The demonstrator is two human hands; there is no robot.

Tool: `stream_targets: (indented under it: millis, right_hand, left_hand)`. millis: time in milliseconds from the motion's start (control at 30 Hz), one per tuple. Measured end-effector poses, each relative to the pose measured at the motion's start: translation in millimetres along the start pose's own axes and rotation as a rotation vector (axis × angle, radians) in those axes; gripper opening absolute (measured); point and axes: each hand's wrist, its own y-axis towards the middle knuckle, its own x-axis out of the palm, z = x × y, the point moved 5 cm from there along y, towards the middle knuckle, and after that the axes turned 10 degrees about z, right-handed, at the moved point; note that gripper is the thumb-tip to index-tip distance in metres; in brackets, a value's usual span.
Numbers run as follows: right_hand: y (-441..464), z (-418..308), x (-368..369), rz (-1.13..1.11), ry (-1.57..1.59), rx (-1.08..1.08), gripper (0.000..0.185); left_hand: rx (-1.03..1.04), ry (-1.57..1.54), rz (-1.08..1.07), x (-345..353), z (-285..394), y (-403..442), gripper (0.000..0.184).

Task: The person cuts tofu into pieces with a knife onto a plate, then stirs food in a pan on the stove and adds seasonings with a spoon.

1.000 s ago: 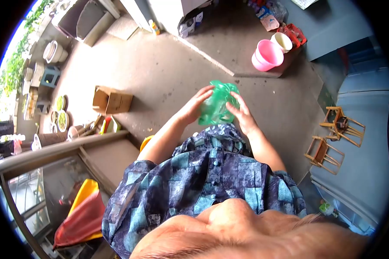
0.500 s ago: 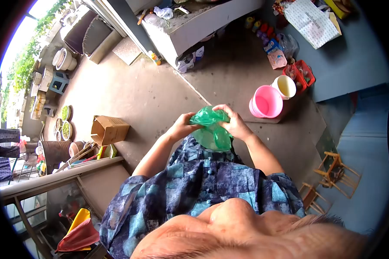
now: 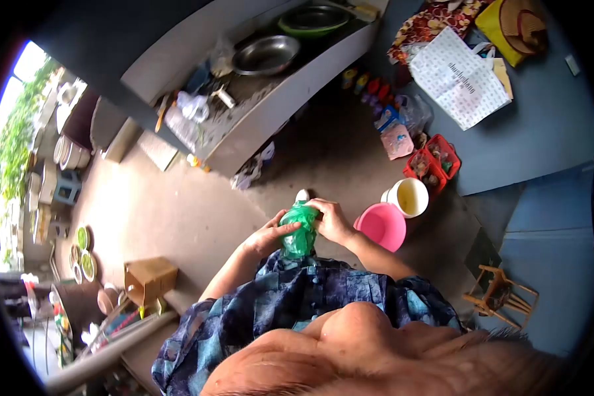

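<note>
A crumpled green plastic bag (image 3: 298, 239) hangs in front of my patterned shirt, between both hands. My left hand (image 3: 269, 235) grips its left side, with the thumb lying across the front. On the other side my right hand (image 3: 331, 221) has its fingers closed on the bag's upper right edge. The two hands are close together near the top of the bag. Right of my right hand stand a pink bucket (image 3: 381, 226) and a white bucket (image 3: 412, 197), side by side on the floor.
A counter (image 3: 244, 125) with a metal basin (image 3: 266, 55) runs across the top. Red baskets (image 3: 443, 157) stand beyond the buckets. A cardboard box (image 3: 150, 280) is at the left, a small wooden chair (image 3: 501, 296) at the right. A white paper bag (image 3: 461, 79) lies upper right.
The view has swung toward the counter, and the buckets now appear nearer my right hand. My hands have closed from spread fingers onto the green bag, which is gathered more narrowly.
</note>
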Motion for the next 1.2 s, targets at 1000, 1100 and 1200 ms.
stream_targets:
  millis: [1000,1100,1200]
  right_hand:
    - [396.4,85.1,-224.2,-0.229,-0.186,0.021,0.022]
    - [423.0,104.7,-214.8,-0.196,-0.178,0.088,0.021]
    - [451.5,118.2,-206.1,0.067,-0.112,0.069,0.02]
  left_hand:
    - [0.279,-0.161,0.825,13.1,255.7,197.0,0.035]
    - [0.313,-0.13,0.858,-19.8,277.7,210.7,0.034]
    - [0.324,0.03,0.777,-67.1,322.3,258.1,0.036]
